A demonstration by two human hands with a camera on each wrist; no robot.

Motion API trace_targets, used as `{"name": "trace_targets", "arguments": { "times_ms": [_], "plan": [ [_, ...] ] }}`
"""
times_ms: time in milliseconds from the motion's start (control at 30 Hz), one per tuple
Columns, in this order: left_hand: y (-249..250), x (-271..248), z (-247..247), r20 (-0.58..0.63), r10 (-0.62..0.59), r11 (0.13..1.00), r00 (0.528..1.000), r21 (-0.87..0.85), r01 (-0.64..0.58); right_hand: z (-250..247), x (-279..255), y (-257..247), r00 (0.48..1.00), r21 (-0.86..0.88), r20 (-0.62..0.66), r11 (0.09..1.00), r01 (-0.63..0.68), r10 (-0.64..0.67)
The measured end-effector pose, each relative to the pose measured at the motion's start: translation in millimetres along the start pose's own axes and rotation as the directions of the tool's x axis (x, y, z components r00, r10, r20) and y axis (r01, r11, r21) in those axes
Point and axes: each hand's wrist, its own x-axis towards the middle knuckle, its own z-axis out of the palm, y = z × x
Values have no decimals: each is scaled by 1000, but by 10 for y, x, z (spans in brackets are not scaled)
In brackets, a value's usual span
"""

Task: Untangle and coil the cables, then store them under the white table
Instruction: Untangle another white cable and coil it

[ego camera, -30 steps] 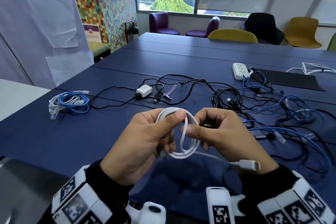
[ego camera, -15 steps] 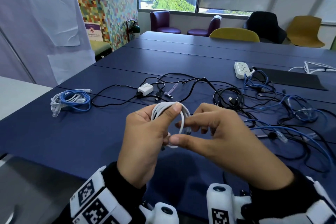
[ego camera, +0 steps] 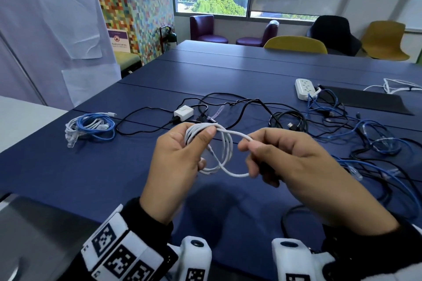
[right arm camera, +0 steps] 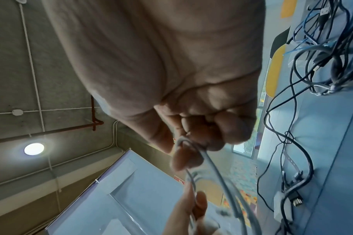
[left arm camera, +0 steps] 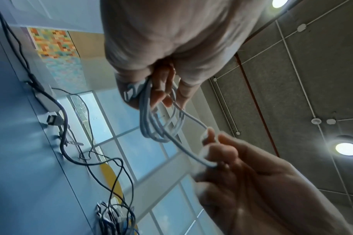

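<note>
A white cable (ego camera: 225, 143) hangs in small loops above the blue table (ego camera: 228, 70). My left hand (ego camera: 180, 155) grips the bundle of loops, thumb pressed over its top. My right hand (ego camera: 280, 162) pinches a loose loop of the same cable between thumb and forefinger, just right of the coil. In the left wrist view the white cable (left arm camera: 159, 120) runs from my left hand's fingers down to the right hand's pinch. The right wrist view shows the white cable (right arm camera: 207, 160) leaving my curled fingers. The cable's plug end is hidden.
A coiled blue and white cable bundle (ego camera: 90, 126) lies at the table's left. Black cables with a white adapter (ego camera: 183, 113) lie mid-table. A tangle of blue and black cables (ego camera: 365, 139) covers the right, near a white power strip (ego camera: 304, 89). A white table (ego camera: 20, 118) stands at left.
My right hand has moved to the right, away from the coil, drawing out a loop of the white cable. The plug end seen hanging a second ago is out of sight.
</note>
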Motion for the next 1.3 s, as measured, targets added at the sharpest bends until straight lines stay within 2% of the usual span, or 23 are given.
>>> {"name": "trace_targets", "arguments": {
  "times_ms": [67, 133, 200, 267, 333, 433, 567, 633, 700, 767, 833, 867, 933, 1000, 1067, 1167, 1233, 1300],
  "plan": [
    [-13, 20, -34, -26, -17, 1000, 1000, -9, 16, -47, 4, 32, 998, -121, -46, 992, 40, -46],
    [-26, 31, -55, -50, -38, 999, 998, -25, 37, -95, 46, 117, 978, -364, -116, 924, 121, -174],
    [-23, 26, -50, -54, -53, 997, 997, -53, 50, -100, 98, 189, 922, -604, -179, 778, 172, -343],
    [-14, 21, -37, -50, -56, 995, 997, -80, 52, -64, 122, 248, 845, -724, -214, 660, 200, -490],
    [-9, 20, -32, -45, -61, 995, 997, -77, 57, -22, 121, 295, 766, -778, -260, 598, 195, -588],
    [4, 19, -42, -21, -97, 993, 995, -71, 95, 2, 142, 338, 680, -809, -307, 559, 181, -666],
    [76, -4, -52, 51, -155, 975, 987, -156, 161, -9, 170, 372, 605, -804, -338, 556, 212, -721],
    [102, -18, -49, 96, -194, 952, 976, -221, 211, 4, 180, 376, 590, -776, -370, 588, 227, -717],
    [117, -36, -22, 147, -233, 912, 961, -311, 268, 33, 202, 387, 627, -674, -431, 694, 254, -649],
    [126, -66, 28, 171, -248, 871, 954, -391, 297, 97, 219, 381, 724, -411, -513, 873, 263, -460],
    [113, -93, 85, 159, -233, 853, 959, -440, 280, 206, 210, 359, 835, -85, -502, 973, 215, -228],
    [105, -99, 112, 146, -220, 849, 965, -458, 262, 271, 196, 344, 876, 51, -459, 981, 189, -145],
    [96, -100, 152, 121, -199, 839, 973, -491, 233, 395, 154, 305, 938, 315, -347, 941, 126, -10],
    [91, -97, 170, 99, -192, 831, 976, -513, 216, 468, 113, 255, 970, 513, -231, 856, 61, 69],
    [84, -98, 168, 77, -180, 838, 981, -511, 194, 468, 90, 232, 981, 635, -149, 772, 1, 121],
    [71, -97, 148, 40, -145, 873, 989, -464, 148, 422, 56, 185, 987, 703, -88, 710, -32, 131],
    [61, -95, 135, 33, -131, 904, 991, -407, 133, 442, 27, 128, 991, 657, -97, 754, -4, 90],
    [46, -95, 130, 32, -124, 925, 992, -359, 127, 487, 20, 98, 985, 530, -162, 847, 43, 52]
  ]
}}
